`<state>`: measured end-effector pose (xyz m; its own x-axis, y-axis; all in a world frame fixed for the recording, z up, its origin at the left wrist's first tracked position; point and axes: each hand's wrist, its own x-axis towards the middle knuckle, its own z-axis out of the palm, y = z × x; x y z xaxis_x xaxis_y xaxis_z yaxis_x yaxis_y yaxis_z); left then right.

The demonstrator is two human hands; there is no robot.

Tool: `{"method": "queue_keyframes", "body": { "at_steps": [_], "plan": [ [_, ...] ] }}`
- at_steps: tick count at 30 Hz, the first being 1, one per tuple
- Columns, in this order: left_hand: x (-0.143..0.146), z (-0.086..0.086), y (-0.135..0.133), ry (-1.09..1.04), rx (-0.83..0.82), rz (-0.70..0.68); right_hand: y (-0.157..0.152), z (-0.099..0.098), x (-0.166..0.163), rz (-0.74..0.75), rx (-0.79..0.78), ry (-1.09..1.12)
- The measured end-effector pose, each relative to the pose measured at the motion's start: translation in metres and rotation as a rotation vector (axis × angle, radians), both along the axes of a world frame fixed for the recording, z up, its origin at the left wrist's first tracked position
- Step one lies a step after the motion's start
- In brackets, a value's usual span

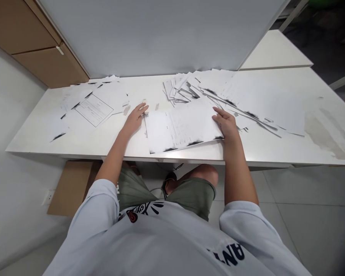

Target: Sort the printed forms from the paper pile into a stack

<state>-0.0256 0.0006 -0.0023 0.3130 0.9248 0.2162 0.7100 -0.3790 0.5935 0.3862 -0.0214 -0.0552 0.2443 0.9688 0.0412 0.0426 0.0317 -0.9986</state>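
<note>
A white printed sheet of paper (186,124) with black smudges along its near edge lies close to the front of the table, slightly slanted. My right hand (227,123) grips its right edge, thumb and fingers closed over the paper. At the sheet's upper left corner, my left hand (135,118) has its fingertips bent together on the corner; the exact pinch is partly hidden. Behind the sheet sits a messy heap of torn paper strips (181,90). To its right spreads a pile of larger smudged sheets (264,101).
More smudged papers (63,107) lie on the left, among them a sheet with a black-framed print (94,110). A grey panel (161,38) rises behind the white table (313,88). Brown cabinets (46,65) stand back left; a cardboard box (70,188) is below.
</note>
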Motion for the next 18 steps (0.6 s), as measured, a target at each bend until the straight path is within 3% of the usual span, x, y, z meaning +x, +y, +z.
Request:
{"method": "queue_keyframes", "body": {
  "at_steps": [11,18],
  "plan": [
    [0.003,-0.015,0.006,0.103,0.114,0.022,-0.001,-0.006,0.002,-0.011,0.003,-0.061],
    [0.005,-0.013,0.005,0.007,0.019,-0.008,-0.005,0.004,-0.002,-0.008,-0.017,-0.062]
  ]
}}
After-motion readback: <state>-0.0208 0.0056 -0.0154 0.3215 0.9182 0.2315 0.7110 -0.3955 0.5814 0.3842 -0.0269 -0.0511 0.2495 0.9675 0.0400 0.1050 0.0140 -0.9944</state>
